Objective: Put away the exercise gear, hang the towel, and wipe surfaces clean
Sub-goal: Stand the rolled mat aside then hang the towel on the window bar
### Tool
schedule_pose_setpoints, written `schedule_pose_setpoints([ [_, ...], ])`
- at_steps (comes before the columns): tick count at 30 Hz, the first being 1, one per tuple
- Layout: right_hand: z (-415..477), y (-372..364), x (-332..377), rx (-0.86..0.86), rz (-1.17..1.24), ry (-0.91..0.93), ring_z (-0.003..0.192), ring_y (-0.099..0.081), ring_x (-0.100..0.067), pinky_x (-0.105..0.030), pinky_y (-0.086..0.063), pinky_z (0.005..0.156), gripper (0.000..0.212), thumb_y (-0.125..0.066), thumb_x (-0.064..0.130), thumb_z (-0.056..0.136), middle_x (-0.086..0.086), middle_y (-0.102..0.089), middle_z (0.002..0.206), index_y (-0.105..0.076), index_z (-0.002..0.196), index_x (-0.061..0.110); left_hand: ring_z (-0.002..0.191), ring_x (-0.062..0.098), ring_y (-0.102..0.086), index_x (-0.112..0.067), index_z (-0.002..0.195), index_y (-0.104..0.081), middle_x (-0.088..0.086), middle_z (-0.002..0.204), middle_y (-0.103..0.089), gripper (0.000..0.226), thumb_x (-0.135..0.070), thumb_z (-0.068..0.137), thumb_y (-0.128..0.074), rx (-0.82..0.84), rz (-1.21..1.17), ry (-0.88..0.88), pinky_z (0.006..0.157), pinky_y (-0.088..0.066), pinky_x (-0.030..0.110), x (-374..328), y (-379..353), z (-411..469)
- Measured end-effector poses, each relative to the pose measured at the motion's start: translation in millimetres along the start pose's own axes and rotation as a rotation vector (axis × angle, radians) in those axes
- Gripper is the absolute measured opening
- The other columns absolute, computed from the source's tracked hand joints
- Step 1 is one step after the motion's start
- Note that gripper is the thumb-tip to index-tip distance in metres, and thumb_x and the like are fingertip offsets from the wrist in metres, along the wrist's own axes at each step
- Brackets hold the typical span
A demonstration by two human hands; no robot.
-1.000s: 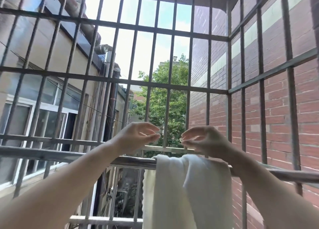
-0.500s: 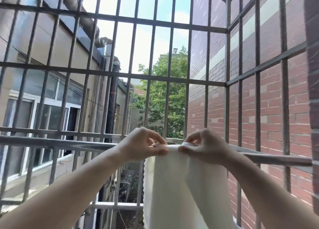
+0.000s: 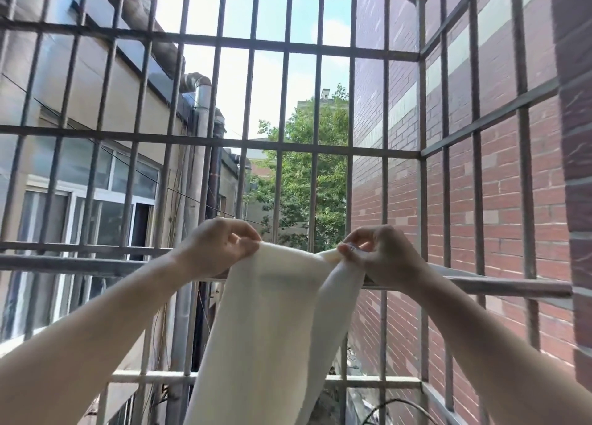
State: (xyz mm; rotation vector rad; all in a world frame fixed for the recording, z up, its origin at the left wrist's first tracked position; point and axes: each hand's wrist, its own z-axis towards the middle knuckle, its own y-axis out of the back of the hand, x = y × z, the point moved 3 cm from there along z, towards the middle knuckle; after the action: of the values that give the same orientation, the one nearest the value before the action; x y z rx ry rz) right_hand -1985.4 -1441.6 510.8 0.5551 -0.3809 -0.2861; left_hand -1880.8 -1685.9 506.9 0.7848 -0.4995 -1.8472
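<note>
Your left hand (image 3: 217, 248) pinches top edge of towel (image 3: 272, 312) at left corner, fingers (image 3: 246, 236) curled, thumb against cloth. Your right hand (image 3: 384, 254) pinches bunched right corner, its fingers curled tight on it. White towel stretched between both hands just above horizontal rail (image 3: 480, 285), rest hanging down in front of rail in long folds. Whether cloth touches rail, cannot tell. Window bars (image 3: 317, 149) ahead. Brick wall (image 3: 512, 200) on your right, tree (image 3: 304, 174) beyond bars.
</note>
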Motion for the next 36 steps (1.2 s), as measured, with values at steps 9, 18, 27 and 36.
schedule_pose_setpoints([
  [9,0.1,-4.1,1.2,-0.035,0.003,-0.048,0.068,-0.065,-0.007,-0.026,-0.056,0.059,0.013,-0.074,0.032,0.076,0.006,-0.07,0.072,-0.076,0.082,0.02,0.089,0.003,-0.064,-0.028,0.111,-0.061,-0.011,0.098,-0.066,0.031,-0.043,0.083,-0.064,0.001,-0.022,-0.045,0.08,-0.055,0.029,-40.5,-49.4,4.5],
  [18,-2.9,3.2,-15.5,-0.1,-0.139,-0.074,0.072,-0.06,-0.012,-0.017,-0.04,0.058,0.015,-0.067,0.026,0.084,0.0,-0.068,0.081,-0.073,0.09,0.013,0.086,0.006,-0.064,-0.036,0.094,-0.07,-0.012,0.097,-0.068,0.02,-0.049,0.08,-0.066,-0.088,0.069,-0.001,0.072,-0.053,0.026,-48.2,-65.8,2.1],
  [27,-14.3,33.1,-45.3,-0.066,-0.09,-0.181,0.075,-0.066,-0.016,-0.035,-0.056,0.071,0.009,-0.07,0.023,0.082,-0.001,-0.071,0.082,-0.072,0.086,0.015,0.066,-0.008,-0.054,-0.033,0.082,-0.07,-0.027,0.069,-0.055,0.008,-0.041,0.079,-0.069,-0.111,0.04,0.054,0.061,-0.04,0.015,-21.3,-41.0,-8.0],
  [36,-16.2,-4.6,-4.9,0.132,-0.092,0.046,0.07,-0.059,0.002,-0.008,-0.045,0.06,0.024,-0.074,0.04,0.075,0.014,-0.064,0.082,-0.072,0.093,0.024,0.09,0.006,-0.065,-0.042,0.105,-0.065,-0.012,0.097,-0.07,0.029,-0.058,0.083,-0.054,-0.021,0.112,0.006,0.079,-0.055,0.031,-37.2,-65.0,-1.5],
])
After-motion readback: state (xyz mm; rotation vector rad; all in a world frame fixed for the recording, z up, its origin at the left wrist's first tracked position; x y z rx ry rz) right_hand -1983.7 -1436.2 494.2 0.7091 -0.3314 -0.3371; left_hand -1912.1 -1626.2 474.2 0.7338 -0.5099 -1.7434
